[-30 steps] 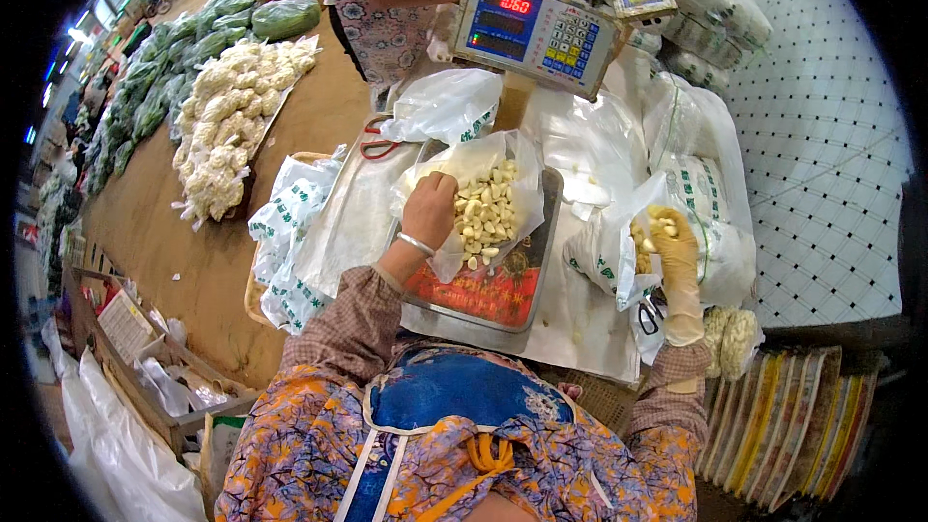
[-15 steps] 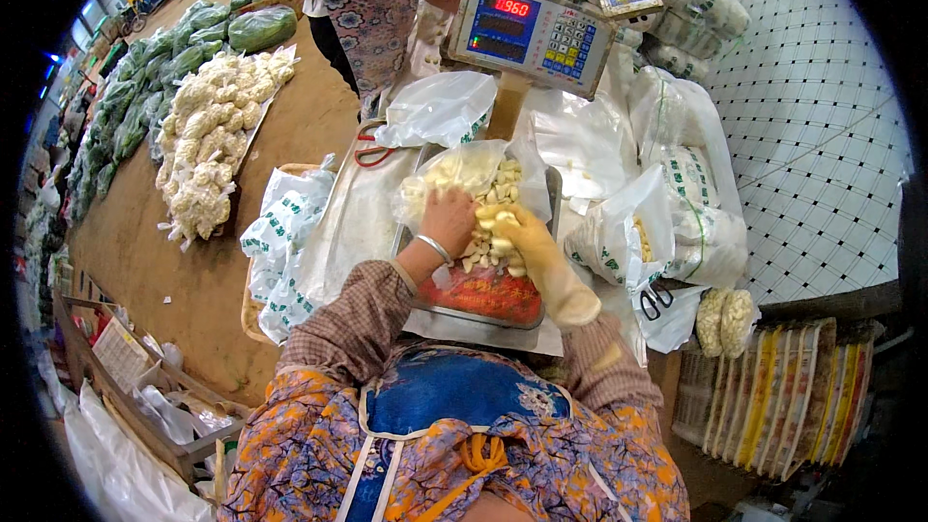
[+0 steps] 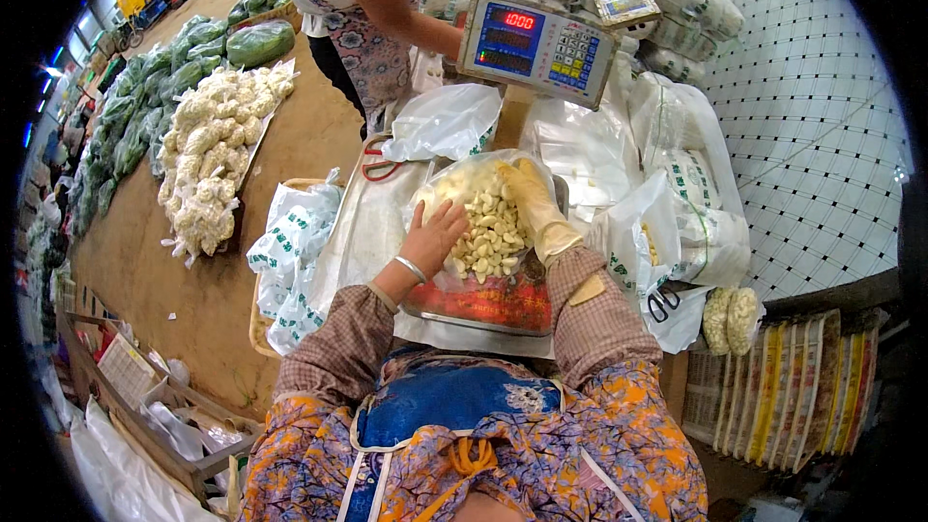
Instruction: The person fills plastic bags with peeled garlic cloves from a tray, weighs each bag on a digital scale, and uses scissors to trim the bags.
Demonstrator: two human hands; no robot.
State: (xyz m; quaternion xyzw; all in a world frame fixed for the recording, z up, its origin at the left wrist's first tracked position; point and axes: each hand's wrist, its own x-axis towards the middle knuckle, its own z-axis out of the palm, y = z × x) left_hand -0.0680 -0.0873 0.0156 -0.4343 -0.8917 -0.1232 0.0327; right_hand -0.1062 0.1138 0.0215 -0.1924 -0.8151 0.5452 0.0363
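garlic cloves lie in a bag on the scale, seemingly being weighed; left hand spread wide, gloved right hand at far right, grip unclear. next calls for gathering the bag.

From my end, the way in to the garlic cloves lies low, over the red front of the scale platform between both forearms. The bare left hand, fingers spread, blocks the left side; the gloved right hand closes off the right. Behind, I'd meet a white bag, the post and the display, with a co-worker's arm beside it. Leftward I have a white strip for passing, red-handled scissors at its far end. Rightward, an upright bag narrows the gap.
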